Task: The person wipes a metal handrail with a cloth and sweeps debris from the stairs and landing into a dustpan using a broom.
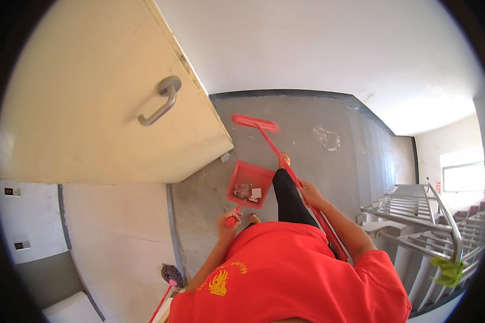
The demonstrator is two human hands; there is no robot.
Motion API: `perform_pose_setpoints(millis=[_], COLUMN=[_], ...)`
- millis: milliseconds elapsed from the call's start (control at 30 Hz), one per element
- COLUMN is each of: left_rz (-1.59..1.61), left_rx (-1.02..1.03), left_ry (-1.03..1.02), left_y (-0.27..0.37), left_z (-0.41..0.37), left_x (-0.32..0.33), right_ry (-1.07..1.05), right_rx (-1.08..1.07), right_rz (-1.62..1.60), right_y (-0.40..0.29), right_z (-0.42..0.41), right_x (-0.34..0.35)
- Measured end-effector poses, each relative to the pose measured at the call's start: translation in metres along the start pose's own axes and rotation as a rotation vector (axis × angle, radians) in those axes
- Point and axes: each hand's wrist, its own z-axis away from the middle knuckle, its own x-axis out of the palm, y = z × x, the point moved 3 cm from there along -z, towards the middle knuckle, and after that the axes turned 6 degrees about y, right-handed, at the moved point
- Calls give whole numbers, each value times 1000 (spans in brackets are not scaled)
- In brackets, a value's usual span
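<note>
My left hand [229, 225] is closed around the handle of a red plastic dustpan [247, 173]. Scraps of litter lie in its pan, among them a white piece [256, 193] and some clear or greyish bits. Farther right, my right hand [312, 194] grips the red stick of a broom [271, 142]. The broom's red head [254, 122] is out ahead of me on the grey floor, beyond the dustpan and apart from it. The stick runs back under my right forearm to my side.
A cream door [89, 101] with a metal lever handle [161, 103] fills the upper left. Grey stairs [374, 149] and a metal railing [412, 214] with a green cloth [447, 271] are on the right. A mop [172, 274] leans at lower left. A small pale chunk [225, 157] lies by the door.
</note>
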Motion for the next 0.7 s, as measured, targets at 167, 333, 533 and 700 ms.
perform_pose_setpoints(millis=[167, 333, 533, 700], left_rz=[30, 72, 113, 86], left_rx=[-103, -178, -330, -393], left_ry=[92, 167, 293, 418], left_y=[-5, 24, 42, 55], left_z=[-40, -80, -115, -137], left_x=[23, 62, 93, 108], right_ry=[46, -31, -214, -161], right_rx=[-411, -582, -483, -454], right_rz=[480, 702, 1000, 1056], right_y=[-66, -118, -180, -147], right_z=[-139, -267, -333, -354], right_x=[-15, -22, -48, -118])
